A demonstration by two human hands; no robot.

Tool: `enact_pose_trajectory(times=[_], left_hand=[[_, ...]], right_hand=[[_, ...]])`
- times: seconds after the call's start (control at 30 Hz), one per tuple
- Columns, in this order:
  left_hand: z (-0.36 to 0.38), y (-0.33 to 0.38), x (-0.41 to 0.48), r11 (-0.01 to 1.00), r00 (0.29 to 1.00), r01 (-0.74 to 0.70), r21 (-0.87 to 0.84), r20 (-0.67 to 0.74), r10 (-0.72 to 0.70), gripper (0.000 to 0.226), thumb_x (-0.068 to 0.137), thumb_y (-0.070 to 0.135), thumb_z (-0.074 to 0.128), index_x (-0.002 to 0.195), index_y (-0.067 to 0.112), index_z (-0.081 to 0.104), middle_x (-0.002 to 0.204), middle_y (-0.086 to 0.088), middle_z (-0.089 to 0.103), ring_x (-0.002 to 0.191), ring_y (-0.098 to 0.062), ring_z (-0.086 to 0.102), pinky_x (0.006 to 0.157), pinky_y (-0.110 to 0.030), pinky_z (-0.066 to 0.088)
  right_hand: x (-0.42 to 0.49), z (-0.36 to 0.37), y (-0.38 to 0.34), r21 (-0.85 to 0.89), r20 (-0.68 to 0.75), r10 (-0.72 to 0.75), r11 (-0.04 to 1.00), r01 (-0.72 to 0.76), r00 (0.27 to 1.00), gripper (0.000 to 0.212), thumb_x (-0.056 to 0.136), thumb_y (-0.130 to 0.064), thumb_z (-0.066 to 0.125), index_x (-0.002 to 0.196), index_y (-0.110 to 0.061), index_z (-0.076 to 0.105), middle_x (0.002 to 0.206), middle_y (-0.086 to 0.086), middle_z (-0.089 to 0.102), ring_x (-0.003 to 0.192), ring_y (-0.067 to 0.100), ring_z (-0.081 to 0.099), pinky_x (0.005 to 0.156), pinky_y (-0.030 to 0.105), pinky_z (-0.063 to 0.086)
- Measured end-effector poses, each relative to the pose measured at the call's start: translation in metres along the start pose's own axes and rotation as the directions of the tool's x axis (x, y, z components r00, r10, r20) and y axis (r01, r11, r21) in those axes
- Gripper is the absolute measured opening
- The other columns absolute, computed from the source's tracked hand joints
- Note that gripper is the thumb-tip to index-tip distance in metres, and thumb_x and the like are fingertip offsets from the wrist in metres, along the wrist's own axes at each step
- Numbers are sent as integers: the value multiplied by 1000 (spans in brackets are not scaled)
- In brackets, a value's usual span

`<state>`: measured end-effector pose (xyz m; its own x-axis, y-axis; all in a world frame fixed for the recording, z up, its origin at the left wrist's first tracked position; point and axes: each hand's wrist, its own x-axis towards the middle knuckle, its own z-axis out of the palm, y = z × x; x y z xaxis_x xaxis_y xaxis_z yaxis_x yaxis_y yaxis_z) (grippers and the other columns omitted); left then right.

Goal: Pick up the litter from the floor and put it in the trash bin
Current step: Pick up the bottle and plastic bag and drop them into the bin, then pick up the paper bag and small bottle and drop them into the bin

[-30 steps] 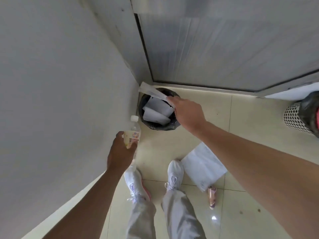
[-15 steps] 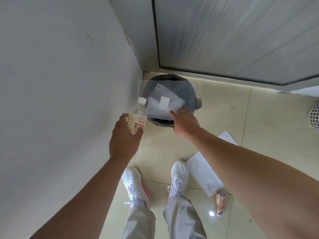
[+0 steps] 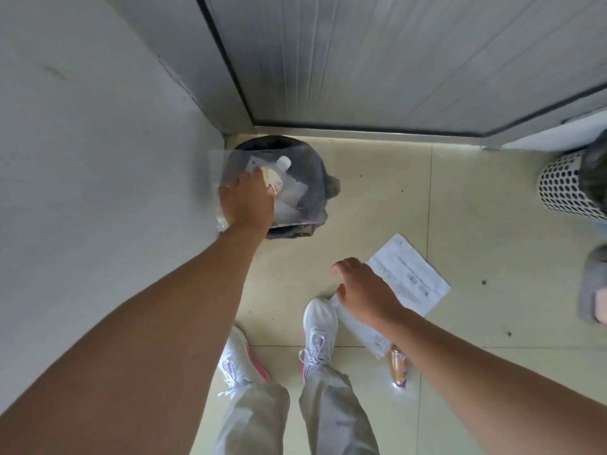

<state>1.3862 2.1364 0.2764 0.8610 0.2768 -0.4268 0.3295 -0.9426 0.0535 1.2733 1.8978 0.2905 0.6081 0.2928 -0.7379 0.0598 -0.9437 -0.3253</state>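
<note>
- Reaching over the trash bin (image 3: 317,169), the left grip (image 3: 248,201) shows its back to the camera, fingers pointing into the bin's mouth.
- Its fingertips lie against the lower end of a plastic bottle (image 3: 279,175). That spot is blurred, so I cannot tell whether the fingers clasp the bottle or only touch it.
- Just past the fingertips the bottle sits tilted over the bin's mouth, with its white cap pointing away from the grip.
- Under the grip and the bottle, white papers (image 3: 290,200) lie inside the dark-lined bin.
- The right grip (image 3: 364,297) is well apart from the left one, with its fingers loosely spread and holding nothing.
- Beneath and just beyond this grip, a printed sheet of paper (image 3: 414,277) lies flat on the tiled floor (image 3: 377,198).
- Near its wrist, a small gold and purple bottle (image 3: 399,367) lies on the floor.
- Two white sneakers (image 3: 320,326) stand between the two forearms.
- Far off to the right grip's outer side stands a white perforated basket (image 3: 558,188), with a grey slipper (image 3: 591,284) nearby.
</note>
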Motion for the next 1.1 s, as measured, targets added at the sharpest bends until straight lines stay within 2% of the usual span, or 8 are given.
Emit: enact_pose_trajectory(times=[0.13, 0.33, 0.47, 0.6, 0.7, 0.8, 0.97, 1.1], left_hand=[[20, -4, 14, 972, 987, -144, 184, 97, 128, 50, 93, 22, 64, 141, 19, 52, 142, -12, 52, 130, -35, 50, 105, -52, 42], [23, -23, -27, 937, 947, -316, 150, 118, 300, 64, 93, 13, 57, 154, 15, 37, 160, -8, 34, 149, -31, 29, 113, -53, 33], [7, -20, -74, 885, 899, -430, 177, 179, 400, 62, 96, 18, 53, 155, 16, 34, 160, -8, 33, 149, -28, 30, 110, -50, 38], [-24, -8, -138, 837, 834, -532, 127, 250, 492, 62, 96, 19, 55, 154, 14, 32, 159, -10, 33, 144, -28, 36, 107, -46, 43], [-53, 0, -194, 791, 771, -603, 102, 331, 544, 67, 101, 23, 50, 160, 16, 20, 168, -12, 16, 151, -29, 26, 113, -45, 37], [-81, 8, -246, 739, 715, -668, 82, 344, 608, 69, 101, 25, 48, 162, 18, 16, 170, -10, 12, 151, -29, 27, 112, -45, 36], [-92, 18, -314, 679, 659, -725, 118, 405, 633, 75, 101, 31, 49, 162, 18, 8, 171, -8, 6, 149, -28, 31, 111, -43, 38], [-60, 41, -341, 602, 592, -785, 146, 463, 660, 76, 100, 27, 47, 163, 16, 6, 171, -9, 2, 151, -28, 28, 112, -41, 37]], right_hand=[[-27, 24, 15, 23, 14, 12, 1000, -12, 1000, 32, 99, -14, 48, 131, -16, 55, 129, 2, 55, 112, 22, 58, 84, 36, 54], [-63, 48, 11, 163, 5, 135, 978, -134, 991, 36, 101, -16, 49, 136, -21, 54, 136, 0, 54, 115, 19, 58, 88, 34, 51], [-95, 37, -4, 247, -70, 233, 946, -210, 970, 38, 101, -15, 50, 138, -20, 53, 138, 2, 54, 123, 21, 55, 94, 37, 51], [-147, 5, -15, 322, -187, 364, 900, -293, 913, 48, 99, -15, 52, 147, -17, 46, 146, 6, 50, 130, 27, 51, 97, 44, 51], [-198, -24, -22, 348, -271, 447, 871, -346, 853, 50, 99, -15, 52, 148, -18, 45, 144, 8, 51, 128, 30, 51, 89, 41, 50], [-252, -42, -24, 429, -315, 535, 817, -385, 784, 49, 97, -17, 55, 146, -20, 47, 140, 7, 52, 126, 29, 52, 85, 39, 48], [-331, -20, -6, 553, -250, 685, 681, -479, 684, 52, 93, -18, 59, 143, -18, 46, 134, 11, 52, 122, 33, 53, 87, 40, 49], [-365, 34, 36, 598, -188, 744, 604, -526, 641, 54, 97, -34, 64, 144, -15, 44, 136, 13, 52, 122, 35, 52, 90, 42, 50]])
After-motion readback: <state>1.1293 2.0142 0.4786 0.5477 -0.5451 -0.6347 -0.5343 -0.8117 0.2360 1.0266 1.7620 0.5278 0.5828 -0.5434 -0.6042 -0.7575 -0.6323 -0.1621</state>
